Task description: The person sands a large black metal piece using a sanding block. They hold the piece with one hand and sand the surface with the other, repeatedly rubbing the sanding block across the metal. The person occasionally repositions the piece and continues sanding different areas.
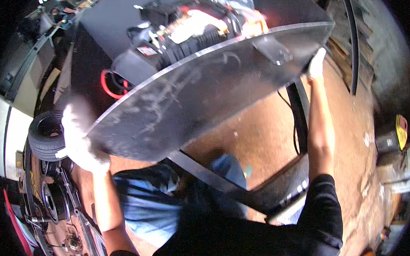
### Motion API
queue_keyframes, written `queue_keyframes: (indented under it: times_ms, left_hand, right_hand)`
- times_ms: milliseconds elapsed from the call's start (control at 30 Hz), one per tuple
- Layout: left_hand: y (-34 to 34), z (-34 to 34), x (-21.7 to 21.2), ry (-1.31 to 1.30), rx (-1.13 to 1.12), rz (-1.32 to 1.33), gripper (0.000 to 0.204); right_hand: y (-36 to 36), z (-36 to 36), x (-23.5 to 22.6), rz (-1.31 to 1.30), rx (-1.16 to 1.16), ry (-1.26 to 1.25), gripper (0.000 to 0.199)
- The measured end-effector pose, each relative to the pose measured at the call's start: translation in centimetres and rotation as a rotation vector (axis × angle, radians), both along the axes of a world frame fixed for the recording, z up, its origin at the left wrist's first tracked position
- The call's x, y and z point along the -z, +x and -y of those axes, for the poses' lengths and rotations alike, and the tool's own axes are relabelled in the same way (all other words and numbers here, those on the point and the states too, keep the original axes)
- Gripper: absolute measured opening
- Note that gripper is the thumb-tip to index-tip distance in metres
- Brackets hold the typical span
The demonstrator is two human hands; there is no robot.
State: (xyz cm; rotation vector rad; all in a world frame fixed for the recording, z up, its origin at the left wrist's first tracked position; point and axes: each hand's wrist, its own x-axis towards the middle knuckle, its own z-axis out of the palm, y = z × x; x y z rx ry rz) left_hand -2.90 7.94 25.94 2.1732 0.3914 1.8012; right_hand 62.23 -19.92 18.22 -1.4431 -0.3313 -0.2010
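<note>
A wide dark panel (185, 99) with a scuffed face and a pale curved edge spans the space between my hands, tilted toward me. My left hand (83, 143), in a white glove and blurred, is at the panel's lower left corner and appears closed on it. At the far right corner, my right hand (316, 65), also in a white glove, grips the panel's edge; its fingers are partly hidden behind it. Just beyond the edge sits a heap of black gear (181, 36), with a dark box (134, 67) and a red cable loop (108, 86) at its left.
A black metal frame (212, 176) stands between my legs and the panel, over a brown floor (256, 130). At the left are a tyre (48, 148) and a bare wheel rim (55, 200). A black-and-yellow case (395, 139) lies at the right.
</note>
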Motion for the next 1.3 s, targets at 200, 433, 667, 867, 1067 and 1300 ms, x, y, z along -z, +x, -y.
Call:
queue_keyframes:
  times_ms: [200,433,667,867,1067,1300]
  left_hand:
    - [0.7,1.6,-0.7,0.042,0.085,0.016,0.038]
    - [0.8,0.4,-0.2,0.037,0.228,0.108,0.026]
    - [2.1,1.0,-0.2,-0.104,0.389,0.192,0.017]
    - [0.9,-0.1,-1.2,0.198,0.202,0.025,0.006]
    - [1.6,-0.5,-1.7,0.327,0.261,0.025,0.004]
    - [0.8,-0.2,-3.1,0.375,0.258,-0.033,0.013]
  right_hand:
    - [-0.1,-0.3,-5.3,0.172,0.055,0.110,0.087]
    - [-0.5,0.4,1.3,-0.199,-0.254,0.224,0.095]
    - [9.0,4.3,-13.6,0.305,0.166,-0.212,0.068]
    - [-0.3,-1.1,-18.4,0.014,-0.033,0.540,0.073]
    - [-17.0,-0.4,-21.5,-0.027,-1.277,0.761,0.070]
    - [-33.0,-4.5,-20.3,-0.187,-1.518,0.758,0.067]
